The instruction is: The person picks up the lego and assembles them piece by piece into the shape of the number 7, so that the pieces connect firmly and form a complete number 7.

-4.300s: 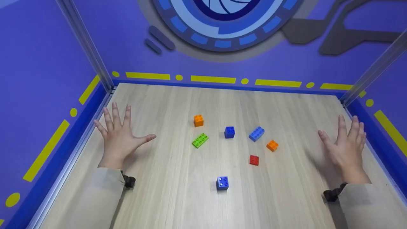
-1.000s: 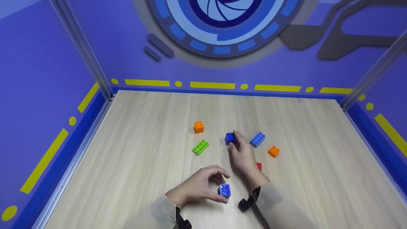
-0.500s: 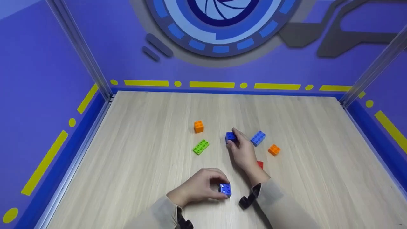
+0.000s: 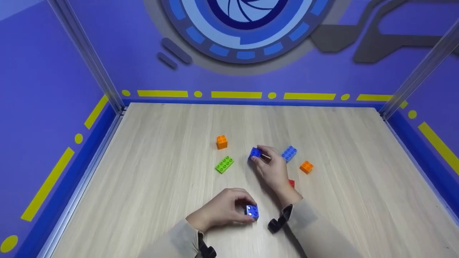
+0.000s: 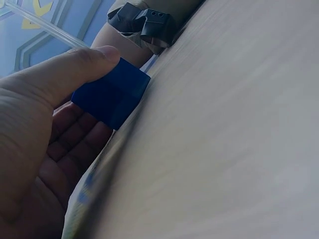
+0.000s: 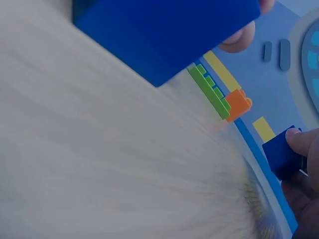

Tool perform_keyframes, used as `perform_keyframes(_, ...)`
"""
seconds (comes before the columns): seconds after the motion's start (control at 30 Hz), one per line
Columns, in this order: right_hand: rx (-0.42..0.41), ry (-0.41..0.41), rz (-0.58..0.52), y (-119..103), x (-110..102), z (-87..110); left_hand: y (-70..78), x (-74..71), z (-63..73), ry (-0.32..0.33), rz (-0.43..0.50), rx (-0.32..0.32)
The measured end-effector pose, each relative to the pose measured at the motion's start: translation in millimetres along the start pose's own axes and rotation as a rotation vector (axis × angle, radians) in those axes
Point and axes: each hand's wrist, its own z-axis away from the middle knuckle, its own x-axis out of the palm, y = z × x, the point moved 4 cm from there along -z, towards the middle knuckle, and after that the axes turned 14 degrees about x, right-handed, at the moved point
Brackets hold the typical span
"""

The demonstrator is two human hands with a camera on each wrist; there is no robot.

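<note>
The left hand (image 4: 226,208) pinches a blue 2x2 brick (image 4: 253,211) between thumb and fingers, studs up. Beyond those fingers, the right hand (image 4: 274,170) pinches a darker blue 2x2 brick (image 4: 255,153). From where I stand, both side grips apparently serve to keep studs exposed. A lime-green 2x4 brick (image 4: 224,165) lies left of the right fingertips.

Left sleeve (image 4: 168,240) and right sleeve (image 4: 322,233) are showing plain beige cloth, greyer band (image 4: 304,216) running near right end. Black left wrist device (image 4: 208,251) and right wrist device (image 4: 275,225) are protruding; right one is carrying small round marks (image 5: 156,14).
</note>
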Motion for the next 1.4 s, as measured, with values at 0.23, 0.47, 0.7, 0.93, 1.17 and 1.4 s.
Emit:
perform_keyframes(0.23, -0.013, -0.013, -0.120, -9.4, 1.1, -1.4, -0.4, -6.8, 2.1, 0.023, -0.018, -0.016)
perform_keyframes(0.47, 0.046, -0.054, -0.215, -12.9, -10.3, 1.2, 2.5, -5.7, 2.1, 0.024, -0.034, 0.015)
perform_keyframes(0.7, 0.188, -0.103, -0.235, -15.7, -34.6, 6.5, 0.4, -0.3, -0.9, 0.013, -0.031, 0.022)
perform_keyframes(0.93, 0.100, -0.117, -0.198, -29.5, -58.7, 26.4, -0.8, 0.0, 0.0, -0.005, -0.040, 0.011)
perform_keyframes(1.17, -0.004, -0.126, -0.257, -51.0, -68.1, 66.3, -1.1, 0.1, 2.0, -0.001, -0.013, -0.017)
perform_keyframes(1.4, -0.129, -0.208, -0.367, -54.6, -66.8, 90.7, -0.6, 0.4, 3.6, -0.010, 0.008, -0.040)
